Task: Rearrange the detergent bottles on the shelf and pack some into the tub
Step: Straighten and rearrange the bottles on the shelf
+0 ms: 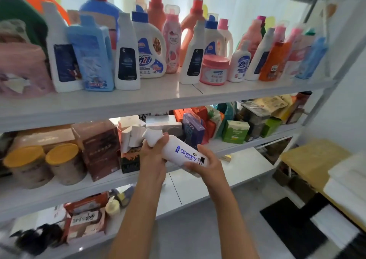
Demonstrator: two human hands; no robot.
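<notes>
Both hands, left and right, curl fingers around white "Oil enemy" bottle.

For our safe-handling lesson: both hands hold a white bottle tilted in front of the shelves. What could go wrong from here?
1. The white bottle lies tilted, the left hand at its neck and the right hand near its base; a loosened grip could drop it.
2. The top shelf is crowded; reshelving might topple the pink jar near its edge.
</notes>
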